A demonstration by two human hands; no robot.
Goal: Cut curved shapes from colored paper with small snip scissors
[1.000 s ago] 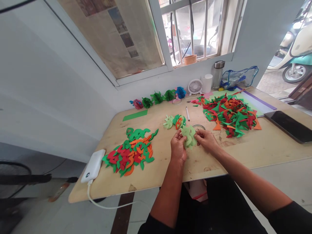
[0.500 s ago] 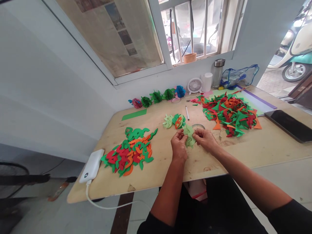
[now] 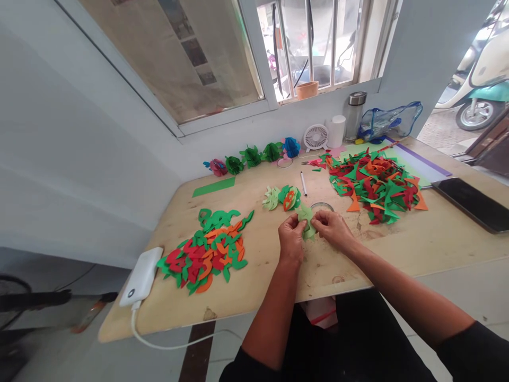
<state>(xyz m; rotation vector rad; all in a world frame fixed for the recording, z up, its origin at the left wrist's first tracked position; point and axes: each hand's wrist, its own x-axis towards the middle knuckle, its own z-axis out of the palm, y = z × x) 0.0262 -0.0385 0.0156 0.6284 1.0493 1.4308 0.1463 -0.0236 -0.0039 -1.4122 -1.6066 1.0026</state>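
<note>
Between my hands, just above the table, is a light green paper cutout (image 3: 306,219) with wavy edges. My left hand (image 3: 291,236) pinches its left side between thumb and fingers. At its right edge my right hand (image 3: 333,228) is closed, fingertips pressed together on the paper. A roll of clear tape (image 3: 322,207) lies flat right behind my right hand. Beyond my left hand sit another pale green paper piece (image 3: 271,198) and a green and orange paper turtle-like piece (image 3: 289,198). A white pen (image 3: 304,183) lies behind them.
Cut green, red and orange shapes (image 3: 210,249) are heaped at the left, paper scraps (image 3: 377,180) at the right. Finished paper figures (image 3: 252,156) line the wall. A power bank (image 3: 142,276), a phone (image 3: 471,204), a small fan (image 3: 316,138) and a glass bottle (image 3: 354,116) stand or lie about.
The camera view has shifted slightly. Both hands stay on the light green paper, which is turned a little, with my right fingertips slightly closer to its middle.
</note>
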